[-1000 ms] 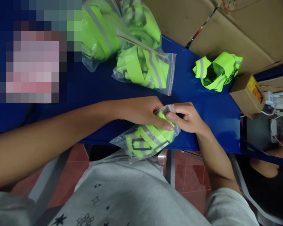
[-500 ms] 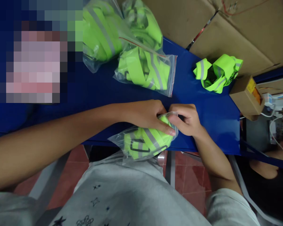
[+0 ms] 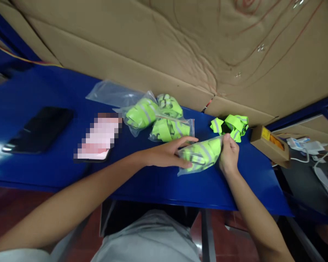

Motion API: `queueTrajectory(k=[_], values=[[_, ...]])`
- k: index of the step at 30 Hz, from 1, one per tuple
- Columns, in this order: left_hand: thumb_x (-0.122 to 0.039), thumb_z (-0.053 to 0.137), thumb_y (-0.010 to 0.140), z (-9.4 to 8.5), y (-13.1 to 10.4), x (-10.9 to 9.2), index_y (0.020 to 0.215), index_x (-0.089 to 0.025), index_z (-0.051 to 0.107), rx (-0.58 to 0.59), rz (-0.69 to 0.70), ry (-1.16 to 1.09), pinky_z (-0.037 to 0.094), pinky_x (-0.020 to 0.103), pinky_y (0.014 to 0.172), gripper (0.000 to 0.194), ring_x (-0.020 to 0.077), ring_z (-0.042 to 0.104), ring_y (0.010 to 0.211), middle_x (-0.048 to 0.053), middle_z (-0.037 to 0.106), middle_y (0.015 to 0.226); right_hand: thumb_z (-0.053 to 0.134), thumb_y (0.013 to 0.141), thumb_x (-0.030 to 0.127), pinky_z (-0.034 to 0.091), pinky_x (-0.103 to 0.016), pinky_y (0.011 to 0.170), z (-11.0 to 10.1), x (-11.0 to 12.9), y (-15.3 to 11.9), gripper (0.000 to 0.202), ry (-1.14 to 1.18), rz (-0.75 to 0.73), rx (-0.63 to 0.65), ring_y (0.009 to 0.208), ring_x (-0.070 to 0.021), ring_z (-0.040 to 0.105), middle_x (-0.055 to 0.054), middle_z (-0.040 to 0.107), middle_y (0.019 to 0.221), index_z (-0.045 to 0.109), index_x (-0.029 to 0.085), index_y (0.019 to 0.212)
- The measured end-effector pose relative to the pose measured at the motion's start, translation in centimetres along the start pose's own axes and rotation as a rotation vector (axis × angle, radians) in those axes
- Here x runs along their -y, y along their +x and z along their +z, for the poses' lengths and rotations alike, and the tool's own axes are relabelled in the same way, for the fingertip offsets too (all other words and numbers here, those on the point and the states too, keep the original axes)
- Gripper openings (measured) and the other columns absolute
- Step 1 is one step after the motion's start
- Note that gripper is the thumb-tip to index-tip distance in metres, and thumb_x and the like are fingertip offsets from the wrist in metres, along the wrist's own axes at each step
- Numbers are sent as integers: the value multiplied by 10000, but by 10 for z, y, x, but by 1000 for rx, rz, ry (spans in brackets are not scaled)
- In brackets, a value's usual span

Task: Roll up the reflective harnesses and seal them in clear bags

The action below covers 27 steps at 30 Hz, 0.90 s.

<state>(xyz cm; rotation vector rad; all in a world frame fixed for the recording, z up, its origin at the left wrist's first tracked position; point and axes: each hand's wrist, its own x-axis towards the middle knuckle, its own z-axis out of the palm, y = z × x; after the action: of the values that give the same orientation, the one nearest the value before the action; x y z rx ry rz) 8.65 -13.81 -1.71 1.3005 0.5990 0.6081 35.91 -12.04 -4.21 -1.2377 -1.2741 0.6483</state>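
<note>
Between my hands is a clear plastic bag [image 3: 203, 154] holding a folded neon-green strap with grey reflective bands and a black buckle. My right hand [image 3: 229, 154] pinches the bag's right upper corner. At the other end, my left hand [image 3: 169, 151] cups the bag, thumb in front, with the index finger stretched along the upper edge; its other fingertips are hidden. Just behind lie several similar filled bags: one [image 3: 171, 130] in front, another [image 3: 142, 113] to the left, one [image 3: 169, 105] at the back. A loose, unbagged green strap [image 3: 236, 125] rests further right.
On the blue table [image 3: 153, 185], a phone with a blurred-out screen [image 3: 98, 136] and a black flat device [image 3: 41, 129] lie left. A flat clear bag [image 3: 114, 92] is near the cardboard wall [image 3: 153, 43]. To the right stand a small cardboard box [image 3: 270, 145] and white cables [image 3: 300, 159].
The bag has moved from the table's front edge further over the table. My right hand now pinches its corner, and my left hand has shifted to its left end. The view has tilted up.
</note>
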Motion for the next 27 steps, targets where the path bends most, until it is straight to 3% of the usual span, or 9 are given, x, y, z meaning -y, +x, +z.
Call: queueTrajectory(k=[4, 7, 10, 12, 15, 18, 20, 22, 27], values=[[-455, 822, 866, -1, 5, 2, 1332, -252, 541, -257, 138, -130, 580, 302, 864, 581, 165, 662, 979, 62, 658, 1207, 624, 997, 580, 452, -268, 751, -2, -7, 13, 383, -7, -48, -121, 837, -142, 585, 0, 638, 887, 641, 200, 946], [-483, 790, 898, 2, 12, 10, 1380, -286, 455, -364, 206, -222, 586, 374, 1002, 619, 209, 653, 1172, 88, 600, 1408, 595, 1012, 577, 480, -300, 826, 2, -9, 9, 378, -83, -88, -70, 900, -159, 621, -23, 664, 981, 635, 205, 1063], [-528, 760, 917, 10, 18, 21, 1552, -344, 301, -368, 312, -175, 442, 481, 1231, 805, 281, 523, 1457, 117, 399, 1667, 519, 1048, 571, 527, -360, 913, 11, -10, -4, 397, -138, -94, 81, 978, -187, 667, -77, 682, 1160, 612, 214, 1195], [-534, 726, 943, 16, 18, 29, 1621, -363, 242, -390, 366, 0, 343, 512, 1303, 850, 319, 356, 1594, 113, 242, 1759, 485, 1066, 547, 534, -412, 1019, 16, -8, -12, 427, -169, -117, 179, 1131, -216, 678, -121, 644, 1349, 569, 226, 1335], [-452, 614, 1032, 25, 13, 38, 1638, -370, 310, -453, 399, 494, 250, 556, 1340, 683, 346, 82, 1679, 79, 13, 1812, 481, 1074, 518, 481, -475, 1169, 17, -3, -17, 494, -248, -196, 325, 1351, -252, 616, -147, 548, 1534, 495, 251, 1489], [-339, 529, 1077, 26, 9, 43, 1630, -361, 357, -477, 496, 927, 207, 612, 1339, 579, 366, -5, 1679, 81, -113, 1805, 530, 1053, 530, 356, -536, 1286, 14, 3, -18, 596, -426, -275, 459, 1567, -290, 417, -141, 426, 1672, 431, 276, 1584], [-299, 530, 1076, 22, 9, 42, 1638, -349, 340, -515, 545, 1049, 250, 625, 1321, 596, 368, 61, 1678, 119, -52, 1805, 526, 1051, 539, 322, -580, 1295, 12, 2, -17, 652, -547, -271, 514, 1620, -311, 328, -137, 356, 1724, 373, 290, 1634], [-284, 552, 1065, 16, 9, 39, 1622, -319, 364, -573, 562, 1082, 332, 598, 1292, 588, 358, 161, 1664, 157, 89, 1788, 475, 1069, 529, 336, -607, 1276, 12, -2, -16, 657, -606, -249, 528, 1621, -322, 327, -146, 342, 1733, 330, 289, 1663], [-232, 559, 1050, -4, 5, 16, 1416, -254, 570, -703, 634, 1095, 463, 494, 1203, 367, 285, 467, 1494, 157, 461, 1571, 505, 1049, 530, 392, -603, 1239, 8, -18, -3, 685, -545, -261, 369, 1568, -342, 413, -198, 431, 1671, 361, 227, 1645]])
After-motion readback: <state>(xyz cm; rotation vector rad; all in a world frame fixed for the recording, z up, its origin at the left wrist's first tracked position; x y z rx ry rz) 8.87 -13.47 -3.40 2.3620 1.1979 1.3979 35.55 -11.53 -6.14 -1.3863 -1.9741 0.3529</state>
